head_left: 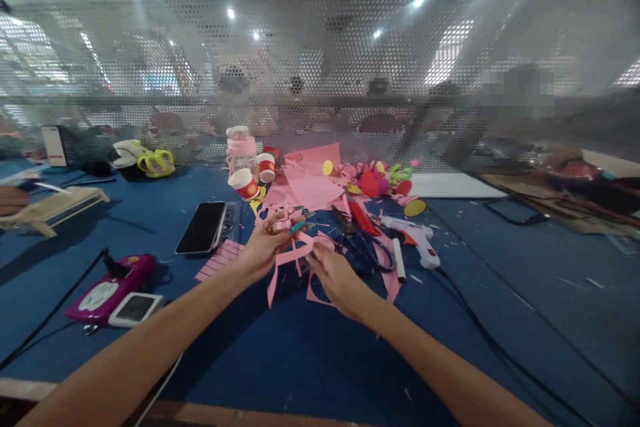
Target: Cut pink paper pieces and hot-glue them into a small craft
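My left hand (266, 243) is closed around pink paper strips that hang and curl below its fingers. A small teal-handled tool (299, 227) sticks out by its fingertips; its exact kind is too small to tell. From the right, my right hand (336, 275) pinches the end of a pink paper strip (295, 253) that spans between both hands. Beneath them lie pink paper offcuts (316, 290). Dark-handled scissors (367, 250) rest just beyond my right hand, close to a white glue gun (423, 243) and a white stick-like piece (399, 260).
A phone (201, 228) and a purple power strip (113, 290) lie on the left. Paper cups (244, 183) and a pink bottle (242, 150) stand behind. Pink sheets (315, 177) pile up at the back. The glue gun's cord (493, 347) runs right, and a perforated screen (320, 47) borders the table.
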`<state>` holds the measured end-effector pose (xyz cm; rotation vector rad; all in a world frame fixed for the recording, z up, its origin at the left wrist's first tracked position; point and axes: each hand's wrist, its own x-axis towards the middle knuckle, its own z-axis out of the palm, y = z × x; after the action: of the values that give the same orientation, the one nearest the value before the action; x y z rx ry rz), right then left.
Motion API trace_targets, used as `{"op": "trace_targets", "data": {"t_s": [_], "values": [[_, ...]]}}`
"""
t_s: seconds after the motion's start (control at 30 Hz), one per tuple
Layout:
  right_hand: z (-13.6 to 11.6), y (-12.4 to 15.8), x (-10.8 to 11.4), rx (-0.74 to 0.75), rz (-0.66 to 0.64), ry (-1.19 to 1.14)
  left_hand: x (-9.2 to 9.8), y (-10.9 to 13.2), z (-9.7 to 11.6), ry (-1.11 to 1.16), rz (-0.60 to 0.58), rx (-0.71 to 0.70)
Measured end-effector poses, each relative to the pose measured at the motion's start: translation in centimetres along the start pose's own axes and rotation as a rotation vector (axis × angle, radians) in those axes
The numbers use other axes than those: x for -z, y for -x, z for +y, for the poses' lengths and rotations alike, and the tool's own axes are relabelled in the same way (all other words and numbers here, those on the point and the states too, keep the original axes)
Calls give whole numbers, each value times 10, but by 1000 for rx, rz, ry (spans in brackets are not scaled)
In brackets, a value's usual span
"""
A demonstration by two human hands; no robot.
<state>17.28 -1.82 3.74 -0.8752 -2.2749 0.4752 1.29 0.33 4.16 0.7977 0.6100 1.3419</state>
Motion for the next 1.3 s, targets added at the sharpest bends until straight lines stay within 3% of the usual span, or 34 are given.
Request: {"op": "trace_targets", "data": {"t_s": [0.17, 0.23, 0.5, 0.73, 0.93, 1.13, 1.3], "values": [[-1, -5, 5, -411, 13, -957, -2, 3, 6, -26, -3, 3], [-5, -7, 4, -473, 14, -1128, -5, 5, 5, -37, -26, 17], [-21, -11, -7, -597, 6, -1104, -10, 9, -2, -54, -93, 22], [-20, -10, -5, -612, 29, -1084, -8, 8, -4, -88, -176, 69], [-20, -9, -4, -545, 44, -1101, -9, 8, 7, -145, -267, 119], [-15, -9, 0, -537, 127, -1065, 5, 1, 21, -289, -400, 177], [-10, -9, 1, -552, 164, -1045, 6, 0, 21, -342, -318, 67]]}}
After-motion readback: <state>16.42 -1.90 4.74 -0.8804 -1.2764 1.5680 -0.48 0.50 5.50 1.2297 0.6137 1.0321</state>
